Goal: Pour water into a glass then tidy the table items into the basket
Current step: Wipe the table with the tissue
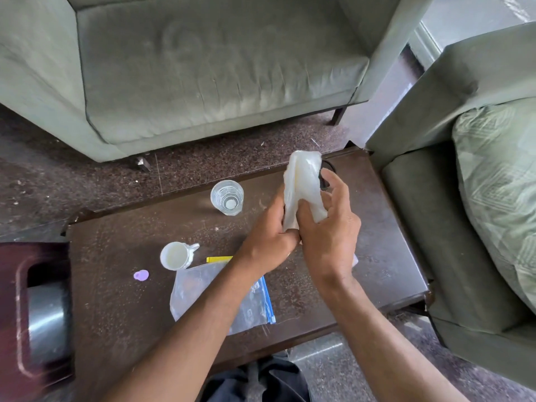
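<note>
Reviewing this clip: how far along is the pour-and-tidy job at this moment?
Pouring looks done: the glass stands upright on the table, seemingly holding water. In hand: the left hand and right hand grip a white crumpled cloth-like item. Left: white cup, zip bag and purple piece remain out; no basket is clearly visible.
</note>
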